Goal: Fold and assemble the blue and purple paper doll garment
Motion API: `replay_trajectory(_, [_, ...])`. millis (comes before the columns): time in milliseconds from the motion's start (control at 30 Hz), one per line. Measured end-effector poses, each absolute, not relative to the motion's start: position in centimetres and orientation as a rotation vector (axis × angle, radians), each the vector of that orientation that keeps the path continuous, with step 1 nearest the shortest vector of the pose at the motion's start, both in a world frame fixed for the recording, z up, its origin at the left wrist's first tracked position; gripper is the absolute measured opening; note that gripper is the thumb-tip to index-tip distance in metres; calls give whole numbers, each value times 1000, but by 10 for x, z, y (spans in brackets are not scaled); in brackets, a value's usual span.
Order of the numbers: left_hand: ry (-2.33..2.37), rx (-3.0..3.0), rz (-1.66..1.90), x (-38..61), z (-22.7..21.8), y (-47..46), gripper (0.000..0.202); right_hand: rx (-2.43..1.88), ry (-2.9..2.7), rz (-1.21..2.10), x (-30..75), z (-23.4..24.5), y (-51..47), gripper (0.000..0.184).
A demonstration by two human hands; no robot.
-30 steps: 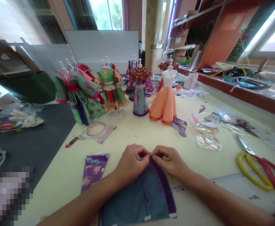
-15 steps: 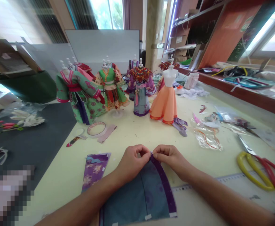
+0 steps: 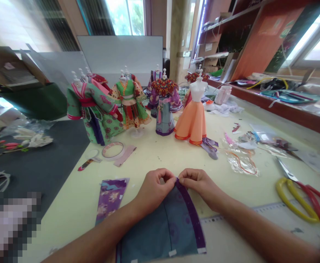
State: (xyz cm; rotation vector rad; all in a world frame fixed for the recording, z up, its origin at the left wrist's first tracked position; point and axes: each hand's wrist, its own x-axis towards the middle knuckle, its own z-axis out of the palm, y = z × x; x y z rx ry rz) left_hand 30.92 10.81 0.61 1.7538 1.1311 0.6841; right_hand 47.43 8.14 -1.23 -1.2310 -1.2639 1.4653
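Note:
A blue-grey piece of fabric (image 3: pixel 151 230) with a purple border strip (image 3: pixel 192 212) lies on the table in front of me. Small white tabs show along its lower edge. At its top corner, my left hand (image 3: pixel 157 188) pinches the fabric between thumb and fingers. Close beside it, my right hand (image 3: pixel 199 184) pinches the end of the purple border. The fingertips of both hands nearly touch, and they hide the bit of cloth between them. Left of my left hand lies a purple patterned fabric piece (image 3: pixel 111 199), partly behind my forearm.
Scissors (image 3: pixel 296 197) with yellow and red handles lie at right, near a clear ruler (image 3: pixel 272 205). Several small dressed mannequins stand behind, one in an orange skirt (image 3: pixel 193 120). A tape roll (image 3: pixel 113 150) and fabric scrap (image 3: pixel 125 156) lie at left. Plastic bags (image 3: pixel 242 162) litter the right.
Almost nothing differs. Both hands keep their pinch at the fabric's top corner, and the view has shifted very slightly.

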Motion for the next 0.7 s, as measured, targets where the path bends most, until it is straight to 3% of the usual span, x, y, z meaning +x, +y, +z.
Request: replay_trajectory(700, [1096, 1936, 639, 305, 9, 111, 14, -1208, -1411, 1284, 476, -12, 79, 11])
